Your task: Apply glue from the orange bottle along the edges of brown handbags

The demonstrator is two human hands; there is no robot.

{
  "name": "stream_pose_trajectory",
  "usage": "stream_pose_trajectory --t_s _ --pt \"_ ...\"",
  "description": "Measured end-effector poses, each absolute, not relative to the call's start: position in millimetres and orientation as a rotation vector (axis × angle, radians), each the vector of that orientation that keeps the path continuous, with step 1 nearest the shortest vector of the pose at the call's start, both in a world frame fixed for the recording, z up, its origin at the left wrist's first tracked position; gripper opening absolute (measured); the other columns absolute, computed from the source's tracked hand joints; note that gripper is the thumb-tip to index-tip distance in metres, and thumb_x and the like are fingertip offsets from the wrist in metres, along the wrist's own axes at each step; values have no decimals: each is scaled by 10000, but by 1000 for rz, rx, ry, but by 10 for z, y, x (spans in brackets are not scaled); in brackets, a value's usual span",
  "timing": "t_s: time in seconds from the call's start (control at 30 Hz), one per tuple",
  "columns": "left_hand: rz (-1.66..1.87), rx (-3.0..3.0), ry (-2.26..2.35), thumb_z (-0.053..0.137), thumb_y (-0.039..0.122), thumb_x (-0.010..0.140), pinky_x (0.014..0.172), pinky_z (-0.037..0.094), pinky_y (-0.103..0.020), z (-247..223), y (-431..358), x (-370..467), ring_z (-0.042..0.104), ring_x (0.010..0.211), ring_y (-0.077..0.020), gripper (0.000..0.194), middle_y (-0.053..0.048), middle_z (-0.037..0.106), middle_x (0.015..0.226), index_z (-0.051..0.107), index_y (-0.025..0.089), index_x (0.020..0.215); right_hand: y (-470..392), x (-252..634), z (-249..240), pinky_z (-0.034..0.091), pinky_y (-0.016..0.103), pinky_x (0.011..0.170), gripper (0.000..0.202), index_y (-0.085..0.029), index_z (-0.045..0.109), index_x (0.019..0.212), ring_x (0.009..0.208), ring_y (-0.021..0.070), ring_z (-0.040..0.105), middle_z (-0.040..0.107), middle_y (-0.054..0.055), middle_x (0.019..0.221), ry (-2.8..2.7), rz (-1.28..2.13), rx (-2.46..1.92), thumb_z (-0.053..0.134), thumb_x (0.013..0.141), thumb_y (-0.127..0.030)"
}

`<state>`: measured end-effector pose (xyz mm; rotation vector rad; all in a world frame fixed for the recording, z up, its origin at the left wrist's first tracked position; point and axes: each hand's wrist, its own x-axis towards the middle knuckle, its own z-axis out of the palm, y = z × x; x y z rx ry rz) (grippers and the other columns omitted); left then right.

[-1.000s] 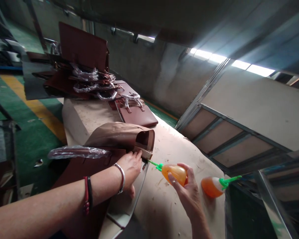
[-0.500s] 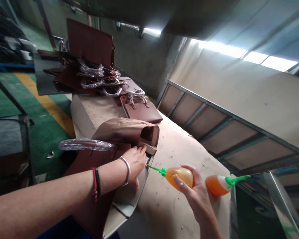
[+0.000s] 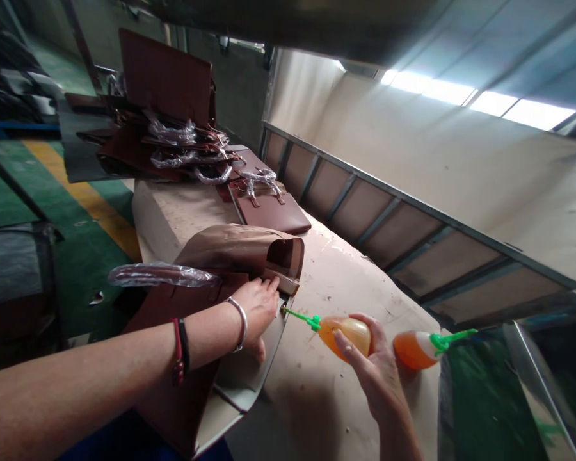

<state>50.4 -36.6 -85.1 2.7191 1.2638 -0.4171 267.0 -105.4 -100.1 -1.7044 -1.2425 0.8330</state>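
A brown leather bag lies on the work surface with its pale lining turned out and its plastic-wrapped handle to the left. My left hand rests flat on the lining, fingers stretched toward the bag's open side. In my right hand is a squeeze bottle of orange liquid, fingers wrapped round it. Its thin green nozzle points left, and the tip is at the lining's edge by my left fingertips. A second squeeze bottle, also with orange liquid and a green nozzle, lies just right of my right hand.
Several brown bags with plastic-wrapped handles are piled at the back left. Another brown bag lies flat on the table behind the one I touch. A metal-framed panel runs along the right. Green floor shows on the left.
The view has shifted slightly, so everything on the table sits a little further left and higher. Both hands keep their places, and the nozzle tip stays at the lining's edge.
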Motion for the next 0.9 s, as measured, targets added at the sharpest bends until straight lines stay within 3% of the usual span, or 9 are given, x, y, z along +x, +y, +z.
stream_pose_trajectory --t_s 0.27,0.6,0.9 --pt "-440 2743 1275 793 570 531 1073 318 -434 -866 -362 498 346 1331 -391 1090 -350 248 1444 409 -76 1321 -1032 2665 -1032 472 283 583 550 -214 550 1049 655 181 567 618 3 757 -1275 838 -1699 687 664 -581" --pt "-450 2722 1291 816 509 534 1083 317 -430 -821 -370 519 377 1310 -396 1053 -360 247 1439 421 -83 1309 -998 2614 -999 475 301 616 529 -218 543 1051 661 181 576 608 3 800 -1278 727 -1697 678 680 -570" --pt "-396 2706 1286 856 485 478 1079 318 -441 -853 -370 487 356 1320 -411 1067 -364 260 1433 445 -76 1288 -1210 2609 -891 452 266 557 519 -233 555 1026 629 180 581 622 -17 731 -1293 881 -1721 693 654 -569"
